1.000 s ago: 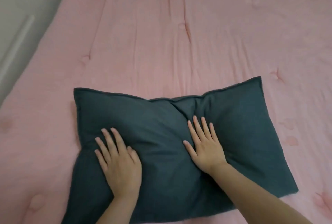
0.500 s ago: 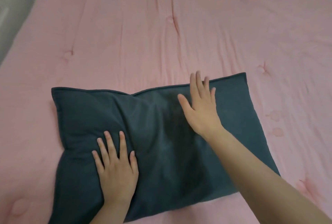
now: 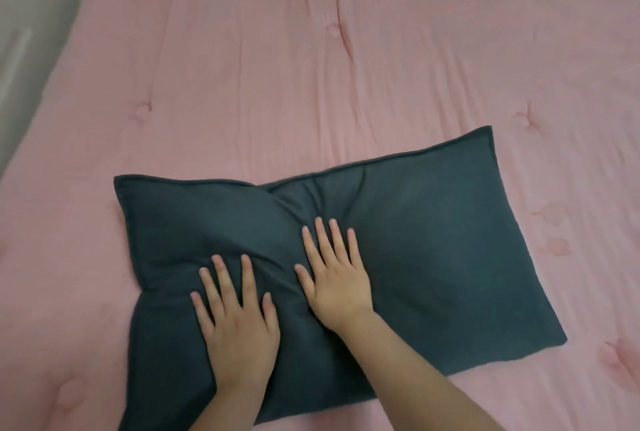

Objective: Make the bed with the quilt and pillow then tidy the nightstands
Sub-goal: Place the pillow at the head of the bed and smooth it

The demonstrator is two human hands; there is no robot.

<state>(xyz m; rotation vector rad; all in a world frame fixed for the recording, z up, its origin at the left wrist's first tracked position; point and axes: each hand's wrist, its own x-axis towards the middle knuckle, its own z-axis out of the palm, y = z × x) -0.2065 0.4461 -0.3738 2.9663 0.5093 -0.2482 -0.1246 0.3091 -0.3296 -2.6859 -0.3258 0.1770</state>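
A dark teal pillow [image 3: 433, 240] lies flat on the pink quilt [image 3: 311, 67], which covers the whole bed. My left hand [image 3: 235, 320] presses palm-down on the pillow's near left part, fingers straight and spread. My right hand [image 3: 336, 278] presses flat on the pillow's middle, just right of the left hand, fingers straight. The fabric dents and creases around both hands. The pillow's near left corner runs out of the frame at the bottom.
The quilt is tufted and lightly wrinkled. Its left edge falls off beside a pale grey-white surface [image 3: 31, 15] at the upper left. No nightstand shows in this view.
My right hand has come back from the pillow's far edge to its middle, close to my left hand. The left hand has stayed pressed on the pillow.
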